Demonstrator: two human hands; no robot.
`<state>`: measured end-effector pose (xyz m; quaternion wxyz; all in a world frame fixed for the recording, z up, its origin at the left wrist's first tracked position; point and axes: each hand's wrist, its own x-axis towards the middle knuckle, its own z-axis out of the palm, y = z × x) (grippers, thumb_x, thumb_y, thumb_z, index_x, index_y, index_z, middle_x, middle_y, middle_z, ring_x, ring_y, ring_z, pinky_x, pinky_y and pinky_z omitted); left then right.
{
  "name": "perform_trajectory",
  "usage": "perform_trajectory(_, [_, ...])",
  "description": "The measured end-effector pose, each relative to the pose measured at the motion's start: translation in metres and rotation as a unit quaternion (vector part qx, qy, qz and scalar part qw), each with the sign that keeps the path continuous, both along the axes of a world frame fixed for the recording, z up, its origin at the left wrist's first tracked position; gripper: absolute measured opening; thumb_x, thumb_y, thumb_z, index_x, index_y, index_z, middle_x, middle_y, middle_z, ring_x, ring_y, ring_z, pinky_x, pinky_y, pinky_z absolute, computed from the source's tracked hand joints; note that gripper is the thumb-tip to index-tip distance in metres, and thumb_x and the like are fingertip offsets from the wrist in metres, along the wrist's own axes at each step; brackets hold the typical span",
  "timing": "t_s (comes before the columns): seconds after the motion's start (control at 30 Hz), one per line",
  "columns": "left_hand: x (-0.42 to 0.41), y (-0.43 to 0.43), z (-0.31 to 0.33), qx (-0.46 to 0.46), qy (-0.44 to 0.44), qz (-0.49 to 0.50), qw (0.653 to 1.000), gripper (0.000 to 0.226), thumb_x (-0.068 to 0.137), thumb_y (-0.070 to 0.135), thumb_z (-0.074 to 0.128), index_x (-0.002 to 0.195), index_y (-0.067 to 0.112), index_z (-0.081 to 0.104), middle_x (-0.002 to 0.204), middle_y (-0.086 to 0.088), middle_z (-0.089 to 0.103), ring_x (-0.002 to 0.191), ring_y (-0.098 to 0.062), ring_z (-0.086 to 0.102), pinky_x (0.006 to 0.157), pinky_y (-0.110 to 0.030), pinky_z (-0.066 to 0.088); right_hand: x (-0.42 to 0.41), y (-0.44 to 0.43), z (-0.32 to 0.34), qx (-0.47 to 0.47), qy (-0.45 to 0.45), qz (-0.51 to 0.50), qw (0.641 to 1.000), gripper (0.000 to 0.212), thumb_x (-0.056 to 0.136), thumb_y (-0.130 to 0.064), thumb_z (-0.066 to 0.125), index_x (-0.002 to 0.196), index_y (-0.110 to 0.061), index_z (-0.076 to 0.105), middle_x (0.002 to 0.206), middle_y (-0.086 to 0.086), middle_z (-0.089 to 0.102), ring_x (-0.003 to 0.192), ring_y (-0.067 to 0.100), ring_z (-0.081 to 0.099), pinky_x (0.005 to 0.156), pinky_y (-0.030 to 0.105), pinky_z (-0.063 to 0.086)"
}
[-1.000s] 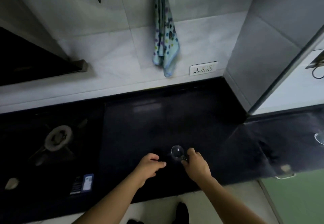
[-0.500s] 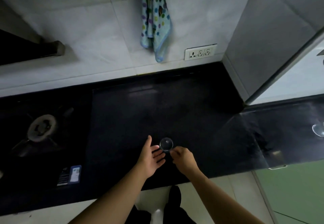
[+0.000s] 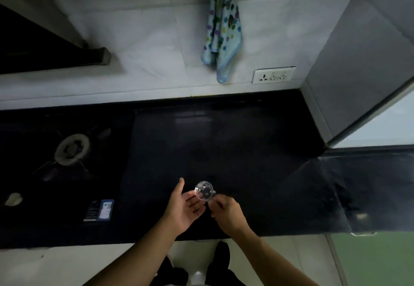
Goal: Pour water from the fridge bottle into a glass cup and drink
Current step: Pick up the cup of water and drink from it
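The right hand (image 3: 226, 213) is curled, its fingertips pinched near the rim of the glass cup (image 3: 204, 190) on the cup's near right side; whether the fingers actually clamp the glass or only touch it cannot be told in the dim light. The left hand (image 3: 184, 206) is spread, palm turned up and toward the cup, thumb raised, its fingertips (image 3: 194, 196) just at the cup's near left edge and holding nothing. The glass cup is clear and seen from above, its round mouth facing the camera; it sits between the two hands, just beyond their fingertips, over the dark worktop (image 3: 224, 146) near its front edge. Whether it rests on the worktop or is lifted slightly cannot be told.

Left of the cup, well apart, a small blue and white label (image 3: 106, 210) lies on the black hob surface, and farther left and beyond it stands a gas burner (image 3: 72, 149). Beyond the cup, at the back of the worktop, the pale tiled wall carries a white socket plate (image 3: 273, 75), off to the cup's right. A spotted blue towel (image 3: 221, 32) hangs on the wall almost straight beyond the cup.
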<state>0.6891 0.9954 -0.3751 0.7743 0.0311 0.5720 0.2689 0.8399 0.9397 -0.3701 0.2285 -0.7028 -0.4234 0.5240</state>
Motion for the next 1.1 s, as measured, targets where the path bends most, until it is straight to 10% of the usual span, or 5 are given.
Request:
perform_trajectory(0.3, [-0.092, -0.012, 0.037, 0.02, -0.003, 0.104, 0.994, 0.077, 0.088, 0.067, 0.052, 0.127, 0.002, 0.06, 0.114, -0.018, 0.07, 0.11, -0.03, 0.064, 0.092, -0.042, 0.05, -0.081, 0.018, 0.034, 0.042, 0.044, 0.089, 0.994, 0.025, 0.096, -0.02, 0.058, 0.072, -0.025, 0.064, 0.07, -0.003, 0.065, 0.062, 0.004, 0.063, 0.059, 0.015, 0.048])
perform_trajectory(0.9, [-0.371, -0.064, 0.09, 0.094, -0.005, 0.18, 0.979, 0.073, 0.09, 0.065, 0.052, 0.126, 0.001, 0.061, 0.111, -0.018, 0.072, 0.106, -0.03, 0.066, 0.084, -0.04, 0.051, -0.355, 0.015, 0.065, 0.042, 0.078, 0.146, 0.985, 0.039, 0.097, -0.014, 0.053, 0.061, -0.026, 0.065, 0.061, -0.001, 0.061, 0.057, 0.013, 0.057, 0.057, 0.032, 0.046])
perform_trajectory(1.1, [-0.488, -0.093, 0.098, 0.117, 0.009, 0.224, 0.967, 0.074, 0.09, 0.065, 0.052, 0.126, 0.001, 0.061, 0.111, -0.018, 0.074, 0.106, -0.031, 0.068, 0.099, -0.044, 0.049, -0.47, 0.005, 0.081, 0.069, 0.084, 0.206, 0.972, 0.027, 0.098, -0.006, 0.051, 0.073, -0.003, 0.064, 0.058, 0.001, 0.061, 0.056, 0.013, 0.056, 0.056, 0.026, 0.048])
